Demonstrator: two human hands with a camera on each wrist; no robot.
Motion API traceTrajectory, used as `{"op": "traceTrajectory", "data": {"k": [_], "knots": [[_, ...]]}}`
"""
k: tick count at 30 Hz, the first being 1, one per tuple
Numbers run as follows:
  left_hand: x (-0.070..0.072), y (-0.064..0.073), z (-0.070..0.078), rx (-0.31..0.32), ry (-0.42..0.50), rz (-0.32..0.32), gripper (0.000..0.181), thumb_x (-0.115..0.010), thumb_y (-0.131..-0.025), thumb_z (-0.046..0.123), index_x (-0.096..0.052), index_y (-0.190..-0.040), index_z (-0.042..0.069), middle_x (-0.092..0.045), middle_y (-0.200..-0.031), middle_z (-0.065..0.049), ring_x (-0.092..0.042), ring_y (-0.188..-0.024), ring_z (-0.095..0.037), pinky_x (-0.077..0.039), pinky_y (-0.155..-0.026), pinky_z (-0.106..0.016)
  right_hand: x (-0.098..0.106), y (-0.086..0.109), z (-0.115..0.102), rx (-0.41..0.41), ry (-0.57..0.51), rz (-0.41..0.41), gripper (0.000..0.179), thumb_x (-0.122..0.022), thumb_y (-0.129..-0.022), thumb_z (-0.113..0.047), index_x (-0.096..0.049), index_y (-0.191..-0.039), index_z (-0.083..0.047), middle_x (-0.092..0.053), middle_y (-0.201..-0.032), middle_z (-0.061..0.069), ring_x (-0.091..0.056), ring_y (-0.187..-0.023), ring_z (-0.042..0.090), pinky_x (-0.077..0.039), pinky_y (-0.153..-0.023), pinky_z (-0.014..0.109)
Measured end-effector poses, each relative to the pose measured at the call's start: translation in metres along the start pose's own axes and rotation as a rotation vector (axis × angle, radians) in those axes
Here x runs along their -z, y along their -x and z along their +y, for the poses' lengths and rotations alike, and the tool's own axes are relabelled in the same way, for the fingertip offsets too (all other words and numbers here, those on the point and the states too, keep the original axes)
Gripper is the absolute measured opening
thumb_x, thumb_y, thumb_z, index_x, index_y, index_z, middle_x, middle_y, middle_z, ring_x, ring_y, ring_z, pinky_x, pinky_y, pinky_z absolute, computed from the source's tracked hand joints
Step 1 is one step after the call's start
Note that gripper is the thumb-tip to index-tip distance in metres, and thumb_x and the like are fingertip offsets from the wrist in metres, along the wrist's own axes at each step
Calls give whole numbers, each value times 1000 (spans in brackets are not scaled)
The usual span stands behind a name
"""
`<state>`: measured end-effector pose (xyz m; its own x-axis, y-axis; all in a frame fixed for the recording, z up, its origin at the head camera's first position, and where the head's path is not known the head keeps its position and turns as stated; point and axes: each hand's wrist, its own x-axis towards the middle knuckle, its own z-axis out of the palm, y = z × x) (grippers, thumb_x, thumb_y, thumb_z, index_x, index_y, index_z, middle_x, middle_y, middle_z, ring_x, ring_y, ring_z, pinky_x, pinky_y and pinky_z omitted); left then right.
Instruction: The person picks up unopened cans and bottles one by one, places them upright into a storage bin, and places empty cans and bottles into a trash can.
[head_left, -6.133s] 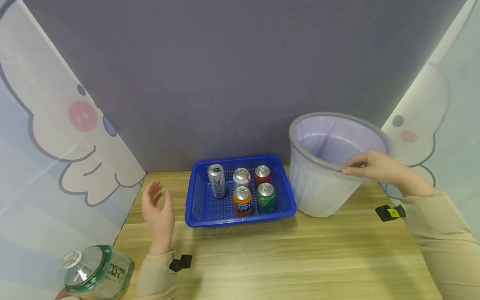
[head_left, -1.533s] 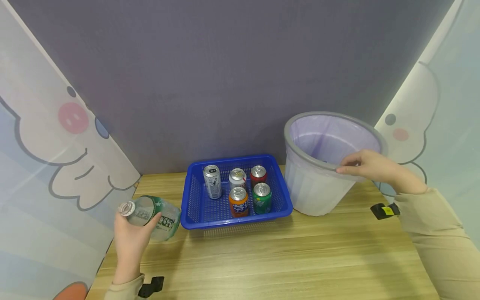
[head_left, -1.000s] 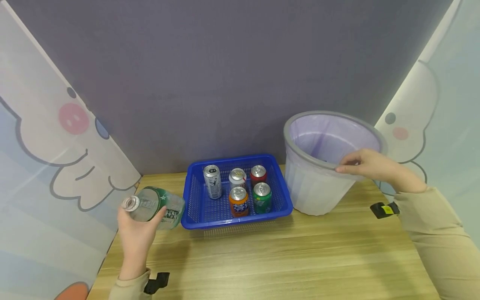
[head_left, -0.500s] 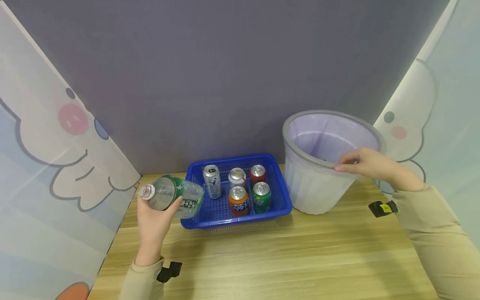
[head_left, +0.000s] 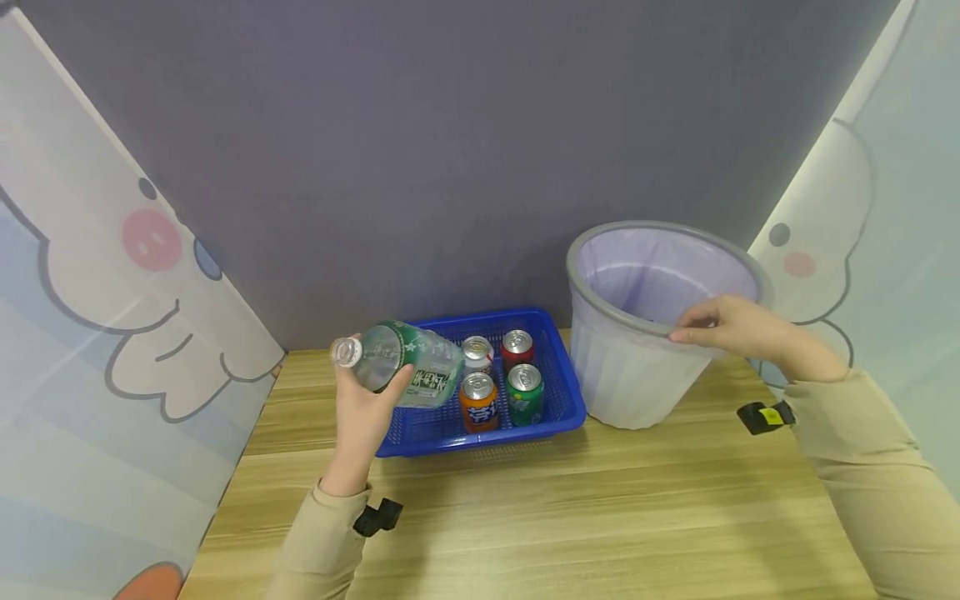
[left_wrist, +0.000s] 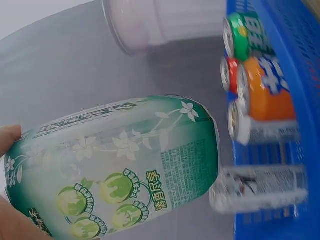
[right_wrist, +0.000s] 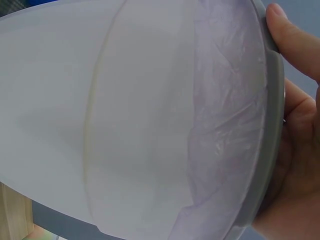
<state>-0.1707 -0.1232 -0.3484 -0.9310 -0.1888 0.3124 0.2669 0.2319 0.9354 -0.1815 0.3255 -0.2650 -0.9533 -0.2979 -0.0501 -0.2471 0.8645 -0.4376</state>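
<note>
My left hand (head_left: 367, 417) grips a large clear plastic bottle (head_left: 431, 375) with a green label, tilted with its uncapped neck toward the left. In the head view the bottle overlaps the left part of the blue basket (head_left: 558, 400) and hides the tall silver can, which shows in the left wrist view as a white-and-silver can (left_wrist: 260, 189). My right hand (head_left: 731, 329) holds the grey rim of the white trash bin (head_left: 622, 383), thumb on one side and fingers on the other. A pale purple liner (right_wrist: 230, 110) folds over that rim.
In the basket stand an orange can (head_left: 478, 408), a green can (head_left: 524, 400), a red can (head_left: 517, 348) and a white can (head_left: 477, 354). The wooden table (head_left: 525, 525) meets a grey back panel (head_left: 450, 167). Something red-orange (head_left: 153, 582) shows at the lower left.
My left hand has taken hold of the bottle from the lower left and carried it rightward and up, over the basket's left part. My right hand has stayed at the bin's rim.
</note>
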Motion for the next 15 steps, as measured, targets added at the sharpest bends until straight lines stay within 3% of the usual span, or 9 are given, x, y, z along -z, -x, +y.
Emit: {"op": "traceTrajectory", "data": {"k": [6,10,15], "knots": [[-19,-9,13,-74,6,-66,75,-76,-76,4,-33,-138,6,-47,-130,-16,-51,-115,-30,-47,-91,-49,-1,-2,1,-3,-3,-5,17,-63,-91,-29,-73,-91,-16,-72,-93,0,-63,-89,16,-48,-80,39],[-30,-15,22,-93,-15,-108,80,-80,-74,10,-35,-140,14,-46,-135,-10,-50,-117,-27,-48,-89,-47,-1,-3,1,-3,-5,-5,18,-62,-91,-29,-73,-92,-15,-72,-94,1,-63,-90,19,-49,-82,43],[-46,-22,33,-155,19,-159,82,-81,-73,12,-35,-142,9,-44,-138,-11,-53,-113,-27,-52,-85,-45,-1,-3,1,-2,-1,0,18,-62,-91,-29,-73,-93,-14,-72,-94,2,-64,-90,20,-49,-81,43]]}}
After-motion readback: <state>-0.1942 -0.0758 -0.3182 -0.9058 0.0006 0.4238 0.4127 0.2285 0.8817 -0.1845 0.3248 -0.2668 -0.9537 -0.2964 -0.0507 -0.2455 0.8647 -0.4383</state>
